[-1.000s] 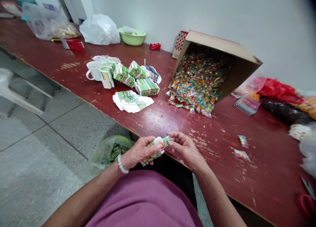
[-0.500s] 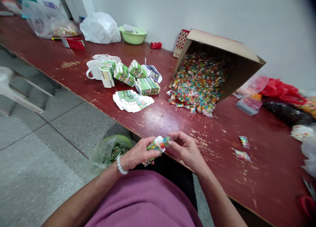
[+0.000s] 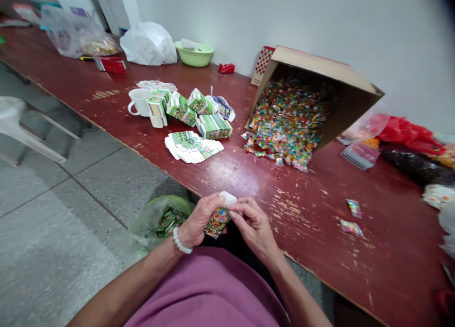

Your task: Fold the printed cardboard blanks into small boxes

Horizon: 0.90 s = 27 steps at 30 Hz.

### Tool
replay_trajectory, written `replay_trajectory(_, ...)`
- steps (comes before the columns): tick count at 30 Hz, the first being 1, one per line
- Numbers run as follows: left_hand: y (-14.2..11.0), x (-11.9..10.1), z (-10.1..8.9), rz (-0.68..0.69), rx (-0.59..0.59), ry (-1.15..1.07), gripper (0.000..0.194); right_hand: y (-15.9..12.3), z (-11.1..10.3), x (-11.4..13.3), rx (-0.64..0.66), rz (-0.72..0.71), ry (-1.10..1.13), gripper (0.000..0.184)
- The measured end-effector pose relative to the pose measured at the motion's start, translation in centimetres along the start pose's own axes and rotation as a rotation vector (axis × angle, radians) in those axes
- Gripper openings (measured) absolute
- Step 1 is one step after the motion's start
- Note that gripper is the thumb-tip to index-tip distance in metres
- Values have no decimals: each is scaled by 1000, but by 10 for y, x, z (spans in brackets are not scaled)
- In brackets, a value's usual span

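Note:
My left hand [image 3: 199, 220], with a pale bead bracelet on the wrist, is closed round a small printed carton [image 3: 217, 221] just off the table's front edge. A white end flap [image 3: 228, 198] sticks up from the carton's top. My right hand [image 3: 254, 225] pinches at the top edge beside that flap, its fingertips together on the carton. No candy shows in my fingers; the carton's inside is hidden. Past my hands, a fan of flat printed cartons [image 3: 194, 147] lies on the table. Banded bundles of such cartons [image 3: 214, 126] stand behind it.
A tipped cardboard box [image 3: 355, 106] spills wrapped candies [image 3: 287, 121] onto the red table [image 3: 309, 213]. Two loose candies [image 3: 351, 227] lie to the right. Below the table edge on the left stands a lined green bin [image 3: 156, 201] holding printed packs. A white mug [image 3: 140, 102] stands behind the fan.
The wrapped candy between my right fingers has gone from sight at the carton's opening. My right hand has moved in to the carton's edge, and the carton has turned its printed face up.

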<state>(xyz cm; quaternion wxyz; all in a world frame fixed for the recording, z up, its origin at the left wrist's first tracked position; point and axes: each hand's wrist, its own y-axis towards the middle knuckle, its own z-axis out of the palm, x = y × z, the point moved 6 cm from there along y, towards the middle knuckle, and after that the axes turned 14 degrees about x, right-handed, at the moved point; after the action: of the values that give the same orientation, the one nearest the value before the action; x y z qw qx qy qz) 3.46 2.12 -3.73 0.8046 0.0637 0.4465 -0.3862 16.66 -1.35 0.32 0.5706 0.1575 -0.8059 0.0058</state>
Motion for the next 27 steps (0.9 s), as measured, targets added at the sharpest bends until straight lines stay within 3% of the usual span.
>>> replay_trajectory(3, -2, -2, 4, 51, 6, 46, 34, 2, 12, -6, -23, 30, 71, 11)
replay_trajectory(7, -4, -6, 4, 71, -18, 23, 38, 3, 10, -22, -192, 178, 296, 39)
replay_trajectory(9, -5, -8, 2, 87, -33, -3, 39, 4, 8, -20, -221, 169, 258, 34)
replay_trajectory(12, -7, -6, 0, 99, -57, -50, 35, 8, 7, -6, -150, 66, 99, 9)
replay_trajectory(16, -7, 0, -1, 69, -48, -95, 32, 13, 12, -8, -62, 84, 188, 11)
replay_trajectory(20, -4, -3, -2, 15, -7, -176, 42, 17, 11, -16, -105, 162, 352, 19)
replay_trajectory(24, -3, -4, -4, -90, 48, -207, 45, 23, 13, 6, 32, 4, 6, 10)
replay_trajectory(27, -5, -5, -10, -62, -30, -54, 41, 25, 13, 5, 68, 45, -56, 13)
